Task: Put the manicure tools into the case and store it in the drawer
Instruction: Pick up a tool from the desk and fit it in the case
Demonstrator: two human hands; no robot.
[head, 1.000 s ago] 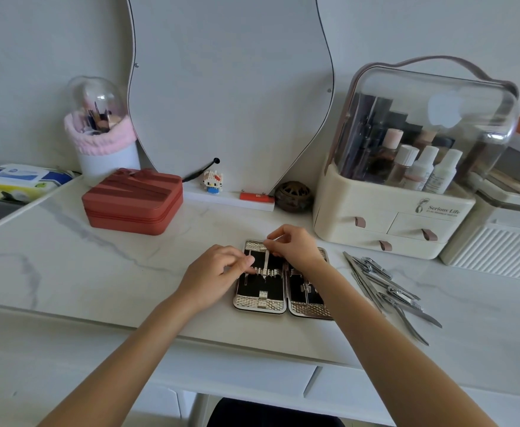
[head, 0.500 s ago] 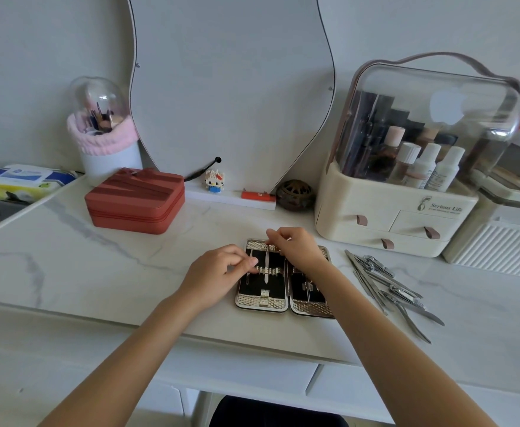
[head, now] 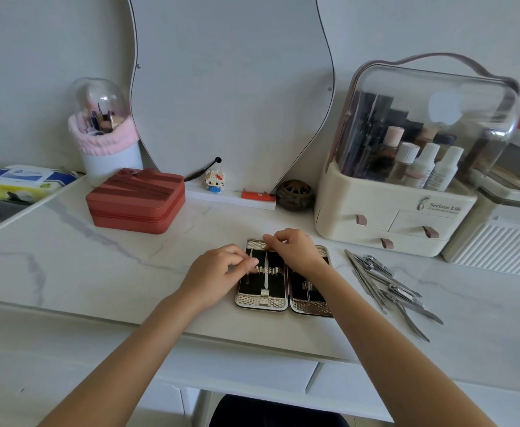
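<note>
The open case [head: 283, 280] is laid flat on the tabletop [head: 114, 266], and everything else is placed here relative to it. Its left half holds a slim metal tool [head: 265, 269] already slid under the elastic band [head: 268, 269] that crosses the black lining. The left hand [head: 218, 274] is set at the case's left edge, its fingers curled, with thumb and forefinger pinched at the band's left end. The right hand [head: 295, 251] is curled over the case's far edge, its fingertips closed on the top end of the slim tool. Just right of the case, apart from it, the remaining manicure tools [head: 388, 285] are heaped loosely: clippers, nippers and thin pushers, overlapping one another.

These tools are judged to be light, stiff and smooth, hence slippery between fingertips, and some ends are pointed. Each is best taken by its shank near the middle, with the tip guided under a loop while the band is lifted. The band looks stretchy and would need holding open. The case appears rigid, with a textured metallic rim, and once closed is probably best gripped across both long edges.

Behind the case to the right, a cream organiser [head: 391, 217] with small drawers is seen; nearer the person, below the tabletop's edge, a drawer front [head: 246, 369] is visible.
</note>
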